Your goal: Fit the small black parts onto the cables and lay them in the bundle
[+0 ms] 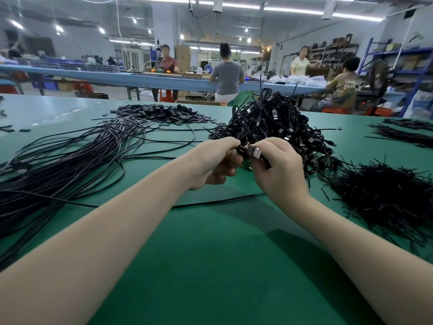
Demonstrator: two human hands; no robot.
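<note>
Above the middle of the green table (210,254) my left hand (215,164) and my right hand (278,167) meet, both with curled fingers. Between them they pinch a black cable end with a metal plug (256,153) and a small black part; which fingers hold the part is hidden. One black cable (210,202) runs across the table under my wrists. A fan of long loose black cables (70,165) lies at the left. Behind it sits a heap of small flat black parts (161,114). A tangled bundle of black cables (276,123) rises just behind my hands.
A pile of thin black ties (384,198) lies at the right, with more black strips (407,134) at the far right edge. Beyond the table, several people work at a long blue bench (140,80); shelving stands at the back right.
</note>
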